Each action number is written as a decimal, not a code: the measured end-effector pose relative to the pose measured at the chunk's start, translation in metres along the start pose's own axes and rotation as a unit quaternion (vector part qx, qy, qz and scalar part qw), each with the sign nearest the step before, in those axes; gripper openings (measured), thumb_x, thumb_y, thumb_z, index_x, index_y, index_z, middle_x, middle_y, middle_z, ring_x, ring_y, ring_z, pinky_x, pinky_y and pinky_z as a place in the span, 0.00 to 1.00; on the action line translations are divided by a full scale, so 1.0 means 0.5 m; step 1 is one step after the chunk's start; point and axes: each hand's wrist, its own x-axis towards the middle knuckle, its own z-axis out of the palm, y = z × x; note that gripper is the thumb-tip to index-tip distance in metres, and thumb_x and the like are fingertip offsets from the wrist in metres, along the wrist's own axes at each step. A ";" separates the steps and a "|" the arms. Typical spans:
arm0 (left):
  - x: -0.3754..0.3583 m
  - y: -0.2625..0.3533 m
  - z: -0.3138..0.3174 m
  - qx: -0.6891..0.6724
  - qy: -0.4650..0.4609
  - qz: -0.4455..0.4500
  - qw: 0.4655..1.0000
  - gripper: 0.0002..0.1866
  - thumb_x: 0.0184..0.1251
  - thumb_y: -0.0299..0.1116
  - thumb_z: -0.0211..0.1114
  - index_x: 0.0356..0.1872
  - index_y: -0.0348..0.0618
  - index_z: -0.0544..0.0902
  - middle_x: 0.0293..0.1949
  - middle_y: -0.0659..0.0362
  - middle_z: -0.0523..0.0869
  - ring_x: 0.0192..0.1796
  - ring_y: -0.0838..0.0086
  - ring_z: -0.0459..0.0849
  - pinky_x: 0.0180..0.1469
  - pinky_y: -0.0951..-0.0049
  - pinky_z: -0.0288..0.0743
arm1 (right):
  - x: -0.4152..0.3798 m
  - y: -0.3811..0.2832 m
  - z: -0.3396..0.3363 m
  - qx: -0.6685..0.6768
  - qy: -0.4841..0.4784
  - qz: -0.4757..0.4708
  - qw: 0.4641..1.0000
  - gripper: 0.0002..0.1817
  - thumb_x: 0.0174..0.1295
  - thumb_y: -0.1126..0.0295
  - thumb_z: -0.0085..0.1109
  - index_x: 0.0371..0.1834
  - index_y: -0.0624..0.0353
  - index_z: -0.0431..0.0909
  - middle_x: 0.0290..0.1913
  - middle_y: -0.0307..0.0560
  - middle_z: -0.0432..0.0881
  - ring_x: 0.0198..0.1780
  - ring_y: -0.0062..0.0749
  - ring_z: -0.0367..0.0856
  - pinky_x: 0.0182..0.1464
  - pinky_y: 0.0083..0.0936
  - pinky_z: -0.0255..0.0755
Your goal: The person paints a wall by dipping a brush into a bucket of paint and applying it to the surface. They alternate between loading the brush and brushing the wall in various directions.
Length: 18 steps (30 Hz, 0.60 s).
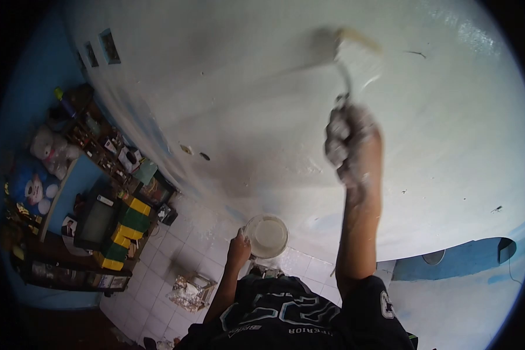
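My right hand (351, 143), smeared with white paint, is closed round the handle of a paint roller (359, 44). The roller is raised high against the pale wall (262, 111) and is somewhat blurred. Lower down, my left hand (239, 249) grips the rim of a round bucket (266, 236), seen from above, with whitish-grey paint inside. The bucket is held in front of my body, close to the wall's foot.
A paint-spattered stool (191, 291) stands on the tiled floor (163, 274) at lower left. Shelves with a television (94, 220), a yellow and green cloth (128, 227) and stuffed toys (52, 150) line the left side. An arched opening (449, 259) is at right.
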 end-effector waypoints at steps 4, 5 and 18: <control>-0.001 0.002 -0.037 0.001 0.013 -0.019 1.000 0.20 0.62 0.26 0.52 0.56 0.38 0.68 0.41 0.38 0.81 0.46 0.45 0.80 0.46 0.53 0.74 | 0.048 0.026 -0.019 0.047 -0.040 0.002 0.998 0.14 0.70 0.58 0.41 0.34 0.55 0.69 0.17 0.30 0.61 0.11 0.10 0.51 0.10 0.09 0.45; 0.002 0.004 -0.044 0.000 0.013 -0.027 1.000 0.20 0.62 0.26 0.52 0.56 0.38 0.68 0.41 0.38 0.81 0.46 0.45 0.79 0.46 0.53 0.74 | 0.069 0.077 -0.049 0.058 -0.001 0.054 0.997 0.15 0.70 0.55 0.42 0.34 0.54 0.70 0.17 0.30 0.62 0.12 0.11 0.52 0.11 0.10 0.47; 0.016 -0.037 -0.088 -0.015 0.057 -0.024 0.998 0.18 0.63 0.27 0.51 0.55 0.37 0.68 0.43 0.37 0.80 0.47 0.45 0.79 0.47 0.52 0.74 | -0.051 0.564 -0.240 -0.080 0.069 0.286 0.952 0.15 0.67 0.60 0.45 0.33 0.61 0.71 0.18 0.39 0.68 0.13 0.24 0.66 0.16 0.24 0.66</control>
